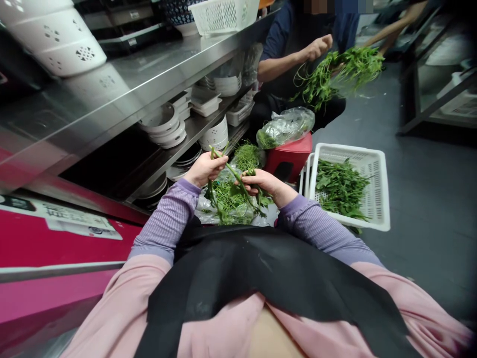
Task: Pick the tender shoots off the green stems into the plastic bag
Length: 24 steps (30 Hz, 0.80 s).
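Note:
My left hand [207, 168] is closed on thin green stems whose ends poke up past the fingers. A green stalk [234, 172] slants down from there to my right hand [266, 184], which pinches leafy green stems between thumb and fingers. The exact kind of greens I cannot tell. Below both hands, a clear plastic bag [204, 215] lies open around a heap of loose green stems [231, 199]. To the right, a white plastic basket [383, 189] holds a pile of leafy greens [341, 186].
A red stool [290, 156] carries a plastic bag [294, 125] of greens. Beyond it a co-worker [283, 54] holds a bunch of greens [331, 74]. On the left, a steel counter [156, 74] has shelves with white bowls [164, 124] and tubs.

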Motion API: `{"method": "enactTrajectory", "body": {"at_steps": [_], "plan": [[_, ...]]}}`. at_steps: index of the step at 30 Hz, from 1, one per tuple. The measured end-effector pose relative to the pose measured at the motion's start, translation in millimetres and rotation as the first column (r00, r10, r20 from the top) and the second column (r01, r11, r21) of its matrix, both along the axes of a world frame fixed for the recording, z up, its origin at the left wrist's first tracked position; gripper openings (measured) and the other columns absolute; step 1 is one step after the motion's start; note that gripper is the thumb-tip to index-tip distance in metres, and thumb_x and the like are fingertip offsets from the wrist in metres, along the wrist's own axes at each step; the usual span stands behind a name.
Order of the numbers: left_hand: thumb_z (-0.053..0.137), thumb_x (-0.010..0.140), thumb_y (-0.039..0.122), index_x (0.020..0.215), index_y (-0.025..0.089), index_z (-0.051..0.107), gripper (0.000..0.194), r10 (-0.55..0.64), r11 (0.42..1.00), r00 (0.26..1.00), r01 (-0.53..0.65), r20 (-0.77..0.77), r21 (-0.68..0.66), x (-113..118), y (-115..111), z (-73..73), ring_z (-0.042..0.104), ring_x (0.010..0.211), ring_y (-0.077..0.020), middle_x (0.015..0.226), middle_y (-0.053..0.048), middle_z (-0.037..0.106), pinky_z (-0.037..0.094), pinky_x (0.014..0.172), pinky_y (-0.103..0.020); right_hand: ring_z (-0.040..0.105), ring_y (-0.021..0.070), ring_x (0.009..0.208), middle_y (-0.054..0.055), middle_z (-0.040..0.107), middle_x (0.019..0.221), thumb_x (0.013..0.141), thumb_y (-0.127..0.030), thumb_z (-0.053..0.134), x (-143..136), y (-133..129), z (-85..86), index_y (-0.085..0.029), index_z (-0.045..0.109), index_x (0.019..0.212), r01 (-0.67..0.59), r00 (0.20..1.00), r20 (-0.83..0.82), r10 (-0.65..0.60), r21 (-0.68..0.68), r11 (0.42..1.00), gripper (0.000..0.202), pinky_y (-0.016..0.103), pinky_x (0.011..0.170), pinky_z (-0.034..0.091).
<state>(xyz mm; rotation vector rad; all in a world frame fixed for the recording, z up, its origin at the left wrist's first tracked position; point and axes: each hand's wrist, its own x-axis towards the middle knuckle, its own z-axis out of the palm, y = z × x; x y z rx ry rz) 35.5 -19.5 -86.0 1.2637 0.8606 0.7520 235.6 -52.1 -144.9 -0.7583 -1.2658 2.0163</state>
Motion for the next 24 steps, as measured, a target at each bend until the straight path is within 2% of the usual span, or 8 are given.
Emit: {"method": "enactTrajectory", "body": {"at_steps": [4,9,15,20,24], "plan": [[0.079,0.066,0.038,0.072,0.014,0.049,0.039,-0.013,0.999,1.0,0.013,-0.011,-0.036,2.7,-0.4,11.7,0.024,0.033,0.0006,0.059,0.002,0.053,0.013,0.031,-0.016,0.037,0.0049,0.034,-0.004,0.052,0.049,0.067,-0.034,0.071,3.9,1.8,4.0,-0.01,0.063,0.081,-0.035,0.999,0.012,0.034,0.081,0.996,0.029,0.02,0.036,0.029],[0.08,0.065,0.037,0.073,0.014,0.049,0.04,-0.093,0.995,0.995,0.091,-0.044,-0.05,2.2,-2.6,24.1,0.026,0.033,0.0,0.058,0.002,0.053,0.013,0.031,-0.017,0.039,0.0051,0.035,-0.005,0.051,0.048,0.068,-0.035,0.07,0.3,3.9,5.0,-0.01,0.063,0.079,-0.011,0.999,0.045,0.003,0.184,0.983,0.028,0.019,0.036,0.029],[0.077,0.07,0.039,0.066,0.015,0.047,0.038,0.004,1.0,0.993,-0.002,-0.122,0.018,5.6,2.0,22.9,0.025,0.03,-0.0011,0.05,0.002,0.048,0.011,0.031,-0.019,0.04,0.0051,0.036,-0.005,0.051,0.047,0.069,-0.034,0.071,-6.9,7.3,5.9,-0.012,0.061,0.08,0.149,0.984,0.053,-0.17,0.278,0.949,0.028,0.019,0.037,0.028],[0.077,0.071,0.033,0.062,0.014,0.048,0.036,0.134,0.985,0.976,-0.113,-0.171,0.128,15.0,3.6,26.4,0.027,0.03,-0.0014,0.047,0.001,0.048,0.01,0.034,-0.02,0.037,0.005,0.036,-0.006,0.048,0.046,0.069,-0.037,0.071,-8.4,10.0,4.6,-0.013,0.06,0.082,0.136,0.989,0.024,-0.147,0.256,0.957,0.03,0.019,0.038,0.029],[0.078,0.07,0.03,0.062,0.014,0.05,0.033,0.219,0.958,0.96,-0.178,-0.173,0.226,20.1,2.4,29.8,0.029,0.032,-0.0026,0.046,0.002,0.046,0.013,0.036,-0.02,0.037,0.0051,0.037,-0.006,0.047,0.047,0.068,-0.037,0.072,-11.5,8.0,6.2,-0.013,0.061,0.081,0.153,0.982,0.059,-0.177,0.29,0.945,0.03,0.02,0.039,0.028]]}}
